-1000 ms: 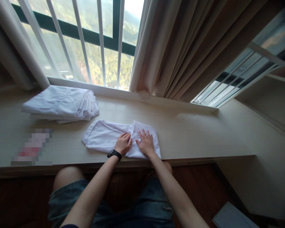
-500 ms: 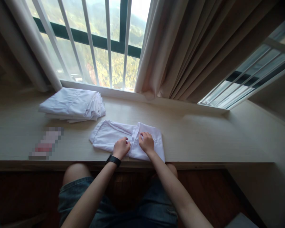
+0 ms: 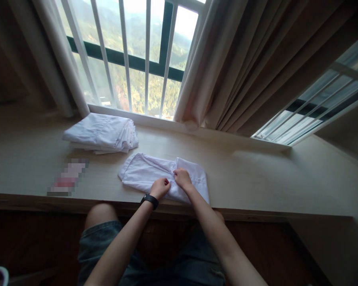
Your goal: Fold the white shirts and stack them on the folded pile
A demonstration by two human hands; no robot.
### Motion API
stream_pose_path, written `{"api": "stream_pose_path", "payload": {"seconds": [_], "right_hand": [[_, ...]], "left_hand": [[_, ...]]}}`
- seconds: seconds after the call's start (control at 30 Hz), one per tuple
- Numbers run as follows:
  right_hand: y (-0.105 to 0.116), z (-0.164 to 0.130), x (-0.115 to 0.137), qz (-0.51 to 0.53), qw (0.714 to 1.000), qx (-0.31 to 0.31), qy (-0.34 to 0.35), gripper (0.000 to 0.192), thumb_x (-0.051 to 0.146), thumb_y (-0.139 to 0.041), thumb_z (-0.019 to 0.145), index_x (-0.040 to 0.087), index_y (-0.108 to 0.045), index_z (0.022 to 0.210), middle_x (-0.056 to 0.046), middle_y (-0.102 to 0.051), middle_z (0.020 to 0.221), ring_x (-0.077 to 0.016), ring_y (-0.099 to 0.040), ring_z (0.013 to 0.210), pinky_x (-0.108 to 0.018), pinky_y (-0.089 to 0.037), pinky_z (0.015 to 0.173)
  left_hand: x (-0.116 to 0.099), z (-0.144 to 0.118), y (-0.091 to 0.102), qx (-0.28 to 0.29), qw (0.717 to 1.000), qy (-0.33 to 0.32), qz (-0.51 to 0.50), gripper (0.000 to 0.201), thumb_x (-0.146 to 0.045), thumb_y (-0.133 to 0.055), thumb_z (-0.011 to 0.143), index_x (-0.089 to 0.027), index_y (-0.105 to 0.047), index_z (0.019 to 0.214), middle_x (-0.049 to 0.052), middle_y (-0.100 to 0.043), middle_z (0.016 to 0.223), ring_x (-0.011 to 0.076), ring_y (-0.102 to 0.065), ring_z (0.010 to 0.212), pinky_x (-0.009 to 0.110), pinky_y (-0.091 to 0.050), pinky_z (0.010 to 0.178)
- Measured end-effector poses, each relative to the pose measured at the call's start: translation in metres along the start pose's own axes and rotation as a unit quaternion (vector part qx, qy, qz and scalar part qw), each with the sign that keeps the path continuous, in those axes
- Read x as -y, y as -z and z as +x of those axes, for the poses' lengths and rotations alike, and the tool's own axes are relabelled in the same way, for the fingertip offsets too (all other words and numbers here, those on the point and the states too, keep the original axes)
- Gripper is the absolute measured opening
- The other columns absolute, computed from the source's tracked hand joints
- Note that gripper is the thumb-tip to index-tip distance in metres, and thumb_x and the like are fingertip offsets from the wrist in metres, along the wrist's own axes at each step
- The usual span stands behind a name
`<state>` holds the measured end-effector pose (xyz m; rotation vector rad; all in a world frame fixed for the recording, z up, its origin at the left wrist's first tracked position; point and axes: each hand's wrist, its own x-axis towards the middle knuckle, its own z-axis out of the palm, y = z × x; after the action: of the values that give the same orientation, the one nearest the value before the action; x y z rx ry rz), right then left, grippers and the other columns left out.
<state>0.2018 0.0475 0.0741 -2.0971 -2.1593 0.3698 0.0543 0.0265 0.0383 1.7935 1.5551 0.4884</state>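
A folded white garment (image 3: 149, 169) lies on the wooden ledge in front of me, with a strip of cloth running across its middle and what look like small buttons on its right part. My left hand (image 3: 160, 188), with a black band on the wrist, has its fingers curled on the near side of that strip. My right hand (image 3: 182, 178) pinches the strip just right of it. Both hands are closed on the cloth, close together; the fingertips are partly hidden. Farther back on the left sits a stack of folded white cloth (image 3: 99, 130).
A blurred-out flat item (image 3: 68, 176) lies on the ledge (image 3: 250, 182) left of the garment. Behind the ledge are a barred window (image 3: 137, 59) and beige curtains (image 3: 226, 75). My knees are under the ledge's front edge. Part of a white rim (image 3: 1, 272) shows at bottom left.
My hands have drawn closer together and now bunch the garment's middle strip between them. The right hand's fingers have closed into a pinch. The whole view has shifted slightly.
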Motion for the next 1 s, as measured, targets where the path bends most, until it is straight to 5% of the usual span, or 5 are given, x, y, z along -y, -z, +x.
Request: {"api": "stream_pose_path", "payload": {"seconds": [0.23,0.47,0.6,0.8,1.0], "right_hand": [[0.012,-0.019,-0.02,0.154,0.964,-0.218,0.004,0.035,0.015,-0.049,0.091,0.017,-0.074,0.116,-0.009,-0.07,0.115,-0.0181,-0.065,0.106,-0.026,-0.045,0.099],[-0.012,-0.025,-0.011,0.226,0.967,-0.072,0.095,0.025,0.022,-0.06,0.089,0.022,-0.075,0.108,-0.004,-0.073,0.117,-0.017,-0.065,0.112,-0.027,-0.045,0.104],[-0.024,-0.029,-0.024,0.237,0.959,-0.151,0.03,0.033,0.019,-0.048,0.093,0.021,-0.072,0.115,-0.005,-0.068,0.129,-0.0183,-0.059,0.125,-0.035,-0.042,0.11],[-0.039,-0.051,-0.082,0.11,0.949,-0.271,-0.117,0.041,0.024,-0.047,0.091,0.016,-0.07,0.123,-0.013,-0.056,0.144,-0.0292,-0.036,0.145,-0.049,-0.027,0.121],[-0.061,-0.076,-0.135,0.185,0.937,-0.235,-0.182,0.057,0.037,-0.05,0.087,0.014,-0.058,0.139,-0.016,-0.057,0.141,-0.0278,-0.051,0.133,-0.04,-0.04,0.114]], "left_hand": [[-0.015,0.021,-0.01,-0.029,0.996,0.017,-0.085,0.024,-0.038,-0.059,0.086,-0.019,-0.074,0.09,0.007,-0.075,0.086,0.0204,-0.068,0.082,0.027,-0.045,0.075],[0.007,0.03,-0.018,0.003,0.988,0.065,-0.141,0.035,-0.038,-0.048,0.092,-0.015,-0.071,0.079,0.008,-0.072,0.073,0.0185,-0.067,0.066,0.026,-0.047,0.062],[0.009,0.032,-0.019,-0.001,0.983,0.081,-0.165,0.05,-0.049,-0.033,0.099,-0.014,-0.068,0.109,0.009,-0.074,0.084,0.0159,-0.065,0.056,0.026,-0.048,0.057],[-0.007,0.034,-0.021,-0.042,0.99,0.049,-0.122,0.057,-0.056,-0.062,0.085,-0.015,-0.064,0.124,0.016,-0.073,0.11,0.0286,-0.067,0.106,0.032,-0.047,0.087],[-0.023,0.044,-0.032,-0.058,0.987,0.025,-0.146,0.047,-0.03,-0.071,0.076,-0.016,-0.067,0.121,0.012,-0.072,0.108,0.0273,-0.065,0.104,0.034,-0.046,0.092]]}}
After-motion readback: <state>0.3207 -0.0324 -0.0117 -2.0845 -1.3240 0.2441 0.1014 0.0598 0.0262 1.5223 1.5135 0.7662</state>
